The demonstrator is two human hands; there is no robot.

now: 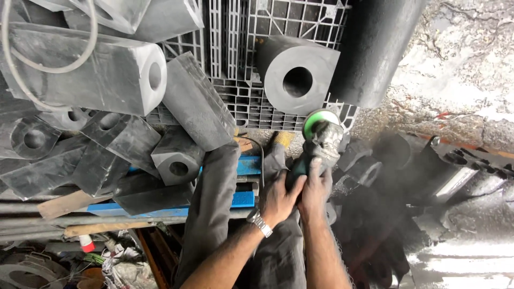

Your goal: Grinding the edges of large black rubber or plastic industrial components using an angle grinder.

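My fingers (pixel 293 188) are wrapped tight round the dark body of an angle grinder (pixel 316 144), both hands on it: my left hand (pixel 279 199), with a metal wristwatch (pixel 261 222) below it, grips the near side, and my right hand (pixel 316 188) closes over the top just beside it, so the tool is steadied from two sides. Its green-rimmed disc (pixel 319 124) points away from me, just beyond my fingers, with grey dust hanging to their right. Further out stands a grey block with a round bore (pixel 297 75) on a plastic pallet (pixel 241 64); up and left lie more bored grey blocks (pixel 107 69), piled loosely.
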